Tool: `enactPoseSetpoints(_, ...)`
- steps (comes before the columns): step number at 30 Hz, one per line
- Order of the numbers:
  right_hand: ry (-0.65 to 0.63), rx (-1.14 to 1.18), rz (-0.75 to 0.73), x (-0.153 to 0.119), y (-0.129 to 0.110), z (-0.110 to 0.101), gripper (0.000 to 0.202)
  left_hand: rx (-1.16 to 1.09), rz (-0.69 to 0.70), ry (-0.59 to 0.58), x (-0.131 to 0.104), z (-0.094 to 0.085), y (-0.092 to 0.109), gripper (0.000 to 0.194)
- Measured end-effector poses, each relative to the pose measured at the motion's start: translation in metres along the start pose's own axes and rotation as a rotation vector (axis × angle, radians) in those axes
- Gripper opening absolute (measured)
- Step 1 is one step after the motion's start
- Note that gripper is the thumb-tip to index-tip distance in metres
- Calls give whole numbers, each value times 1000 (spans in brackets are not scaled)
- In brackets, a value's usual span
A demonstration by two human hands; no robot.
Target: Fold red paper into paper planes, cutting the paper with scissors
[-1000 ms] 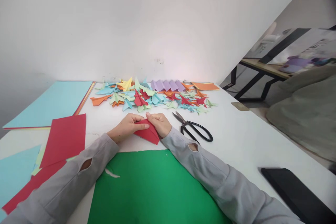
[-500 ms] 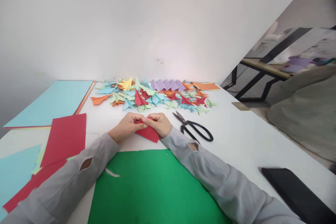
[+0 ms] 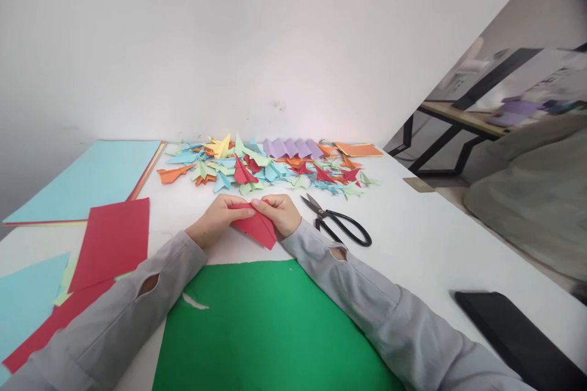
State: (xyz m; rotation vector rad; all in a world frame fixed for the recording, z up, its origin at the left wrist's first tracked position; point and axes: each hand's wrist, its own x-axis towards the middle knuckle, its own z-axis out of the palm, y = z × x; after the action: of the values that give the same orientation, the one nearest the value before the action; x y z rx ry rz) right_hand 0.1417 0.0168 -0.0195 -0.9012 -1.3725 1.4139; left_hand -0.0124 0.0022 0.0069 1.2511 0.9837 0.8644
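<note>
Between my hands is a small folded red paper (image 3: 257, 230), with a pointed lower corner and a crease showing. My left hand (image 3: 222, 217) pinches its left side, thumb on top. My right hand (image 3: 280, 214) grips the upper right part, its thumb pressed near the top edge. The fingers behind the paper are hidden. Just right of my right hand lie scissors (image 3: 321, 214) with black handles, blades apart. A green sheet (image 3: 275, 324) lies on the table nearer to me, below both wrists.
Behind my hands spreads a pile of folded paper planes (image 3: 245, 174) beside a pleated purple paper (image 3: 293, 148). Orange sheets (image 3: 360, 150) lie at the back. Blue sheets (image 3: 92, 177) and red sheets (image 3: 114, 238) are at left, a black flat object (image 3: 513, 336) at right.
My thumbs have moved apart a little, and more of the red paper's face now shows between them. Both hands still hold it in nearly the same place.
</note>
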Motion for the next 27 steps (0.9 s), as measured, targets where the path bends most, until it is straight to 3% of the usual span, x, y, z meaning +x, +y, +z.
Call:
enactPoseSetpoints(6, -63, 3, 12, -2, -3, 0, 40, -142, -6, 83, 3, 0, -3, 28)
enactPoseSetpoints(27, -125, -24, 30, 0, -3, -6, 41, 9, 29, 7, 1, 1, -4, 32)
